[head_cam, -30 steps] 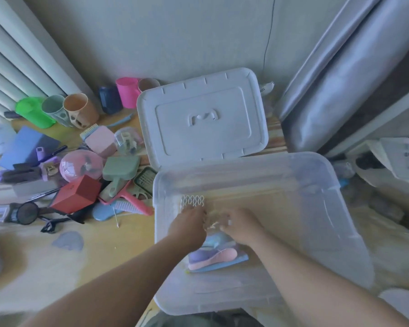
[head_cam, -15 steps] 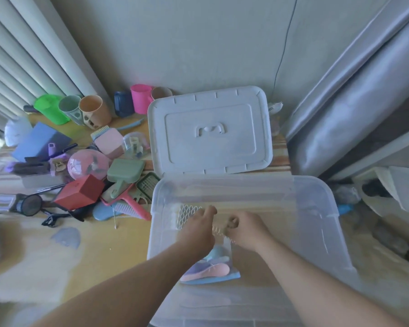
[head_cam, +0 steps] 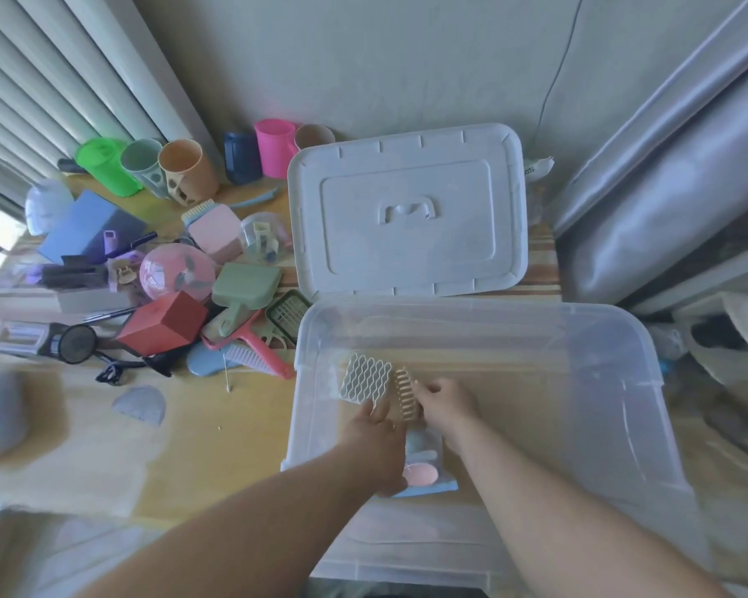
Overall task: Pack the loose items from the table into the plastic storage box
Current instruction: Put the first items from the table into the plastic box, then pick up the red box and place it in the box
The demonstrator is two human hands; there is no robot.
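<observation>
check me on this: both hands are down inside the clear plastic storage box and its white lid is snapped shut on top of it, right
Not quite. The head view shows the white lid off, lying flat on the table behind the clear plastic storage box, which is open. The left hand and right hand are indeed down inside it.

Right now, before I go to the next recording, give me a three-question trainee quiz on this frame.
1. True or false: the white lid is closed on the plastic storage box.
2. Which hand touches the cream lattice piece: A left hand, B right hand?
3. Fill in: the cream comb is at the ___ hand's fingertips.

Key: 1 false, it lies on the table behind the box; 2 A; 3 right.
</observation>
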